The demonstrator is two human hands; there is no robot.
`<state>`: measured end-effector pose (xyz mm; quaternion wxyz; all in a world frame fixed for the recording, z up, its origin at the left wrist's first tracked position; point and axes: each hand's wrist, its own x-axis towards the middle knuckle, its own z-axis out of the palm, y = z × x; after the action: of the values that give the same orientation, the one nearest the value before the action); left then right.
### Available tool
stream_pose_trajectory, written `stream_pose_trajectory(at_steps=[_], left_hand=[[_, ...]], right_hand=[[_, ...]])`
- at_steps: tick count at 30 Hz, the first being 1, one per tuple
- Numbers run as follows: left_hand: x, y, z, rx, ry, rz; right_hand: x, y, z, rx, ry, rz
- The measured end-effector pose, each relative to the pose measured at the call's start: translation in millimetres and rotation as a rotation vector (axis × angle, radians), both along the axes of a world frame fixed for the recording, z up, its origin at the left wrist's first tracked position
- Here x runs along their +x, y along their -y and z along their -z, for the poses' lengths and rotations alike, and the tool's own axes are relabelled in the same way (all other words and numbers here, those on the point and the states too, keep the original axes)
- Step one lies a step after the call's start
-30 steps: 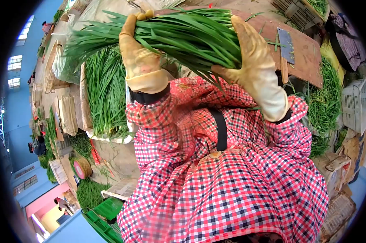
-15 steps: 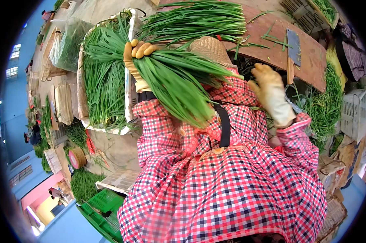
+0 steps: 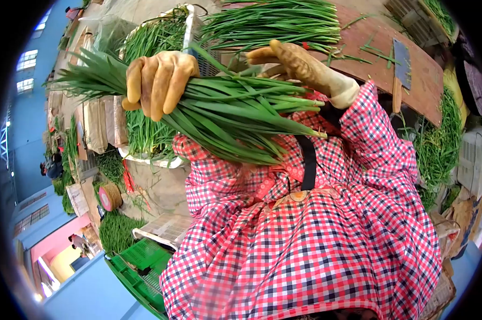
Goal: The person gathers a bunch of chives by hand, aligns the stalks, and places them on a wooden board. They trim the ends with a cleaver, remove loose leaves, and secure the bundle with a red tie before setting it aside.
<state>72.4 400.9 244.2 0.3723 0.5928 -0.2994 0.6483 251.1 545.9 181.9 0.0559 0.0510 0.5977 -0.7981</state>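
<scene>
My left hand (image 3: 161, 82), in a yellowed glove, is wrapped round a bunch of long green leaves (image 3: 235, 101). The leaf tips point left and the pale stem ends point right, above my checked clothing. My right hand (image 3: 291, 61), also gloved, is raised just behind the stem half of the bunch, its fingers apart and pointing left. Whether it touches the leaves is not clear. Behind it, more cut greens (image 3: 273, 24) lie in a pile.
A white crate (image 3: 190, 29) of greens stands behind my left hand. On the reddish board (image 3: 348, 58) at the right lies a wide-bladed knife (image 3: 402, 64). Loose greens (image 3: 438, 144) are heaped at the right. A green crate (image 3: 145, 261) sits at lower left.
My left hand has moved left and lower, turning the bunch nearly level with its tips leftward. My right hand has moved left and up, from beside the board to behind the bunch.
</scene>
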Motion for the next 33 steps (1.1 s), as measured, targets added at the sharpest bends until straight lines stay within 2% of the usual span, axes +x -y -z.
stream_pose_trajectory(at_steps=[2, 4, 6, 9, 10, 11, 12, 13, 14, 15, 16, 17, 20, 24, 25, 26, 28, 30, 33], left_hand=[[-8, 3, -6, 0.054, -0.110, 0.041], [-15, 14, 1, 0.003, -0.129, 0.001], [-21, 14, 2, 0.020, -0.170, -0.003], [-24, 5, 6, 0.030, -0.113, -0.007], [-20, 6, 10, 0.025, -0.070, -0.013], [-12, 14, 14, -0.078, 0.060, -0.124], [-7, 15, 15, -0.128, 0.141, -0.169], [-13, 18, 21, -0.148, 0.134, -0.170], [-24, 18, 27, -0.165, 0.123, -0.171], [-29, 17, 31, -0.196, 0.144, -0.065], [-39, 20, 35, -0.263, 0.119, -0.160], [-44, 20, 38, -0.251, 0.134, -0.137], [-53, 22, 50, -0.243, 0.222, -0.114], [-61, 22, 60, -0.216, 0.191, -0.161], [-63, 26, 59, -0.300, 0.249, -0.089], [-57, 25, 56, -0.308, 0.282, -0.119], [-40, 23, 48, -0.354, 0.355, -0.234], [-50, 26, 48, -0.327, 0.414, -0.159], [-53, 33, 48, -0.315, 0.427, -0.141]], right_hand=[[4, -3, -2, -0.086, 0.086, 0.077], [12, -1, 1, -0.072, -0.071, 0.183], [16, 3, 4, 0.362, -0.240, 0.240], [32, 13, -14, 0.533, -0.272, 0.065], [35, 16, -22, 0.391, -0.175, -0.053], [38, 20, -29, 0.261, -0.062, -0.156], [32, 23, -24, 0.394, -0.125, -0.152], [35, 26, -32, 0.335, -0.055, -0.213], [34, 33, -31, 0.340, -0.104, -0.214], [32, 40, -30, 0.344, -0.153, -0.214], [28, 48, -11, 0.407, -0.316, -0.149], [30, 60, -21, 0.214, -0.259, -0.122], [26, 79, -4, 0.663, -0.161, -0.075], [11, 93, 24, 0.599, -0.274, 0.054], [4, 93, 35, 0.565, -0.321, 0.071], [-1, 93, 43, 0.529, -0.371, 0.085], [-5, 88, 31, 0.501, -0.344, 0.052], [-9, 81, 24, 0.525, -0.343, 0.031], [-9, 88, 24, 0.368, -0.292, -0.009]])
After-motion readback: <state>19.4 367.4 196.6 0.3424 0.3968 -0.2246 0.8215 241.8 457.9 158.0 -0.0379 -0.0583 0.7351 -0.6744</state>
